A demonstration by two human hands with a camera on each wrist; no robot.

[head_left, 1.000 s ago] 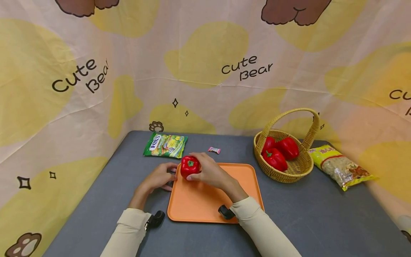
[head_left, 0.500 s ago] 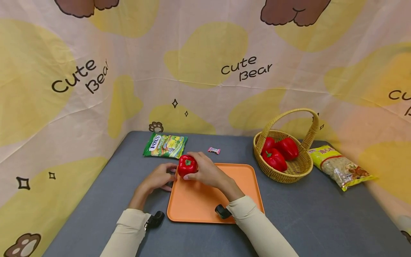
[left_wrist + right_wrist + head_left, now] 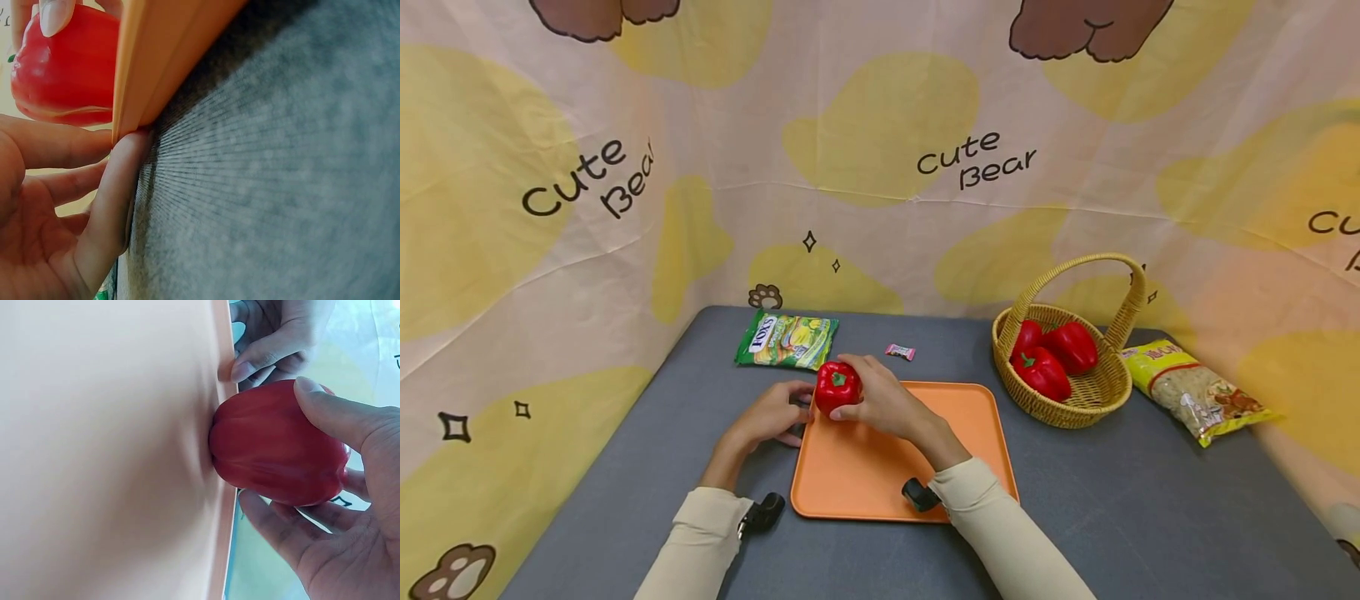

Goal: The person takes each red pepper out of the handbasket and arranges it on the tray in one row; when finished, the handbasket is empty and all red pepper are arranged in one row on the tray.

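A red bell pepper stands stem up at the far left corner of an orange tray. My right hand grips it, thumb on the near side and fingers round the far side. In the right wrist view, the base of the pepper meets the tray just inside its rim. My left hand holds the tray's left edge. The left wrist view shows fingertips right at the tray's rim, one of them tucked low beside the table.
At the right, a wicker basket with a tall handle holds several red bell peppers. A yellow bag lies beside it. Behind the tray are a green candy bag and a small pink wrapped candy. A printed cloth hangs behind the grey table.
My right hand has moved the bell pepper slightly left toward the tray's corner, then stayed there over the last half second. My left hand has kept its place.
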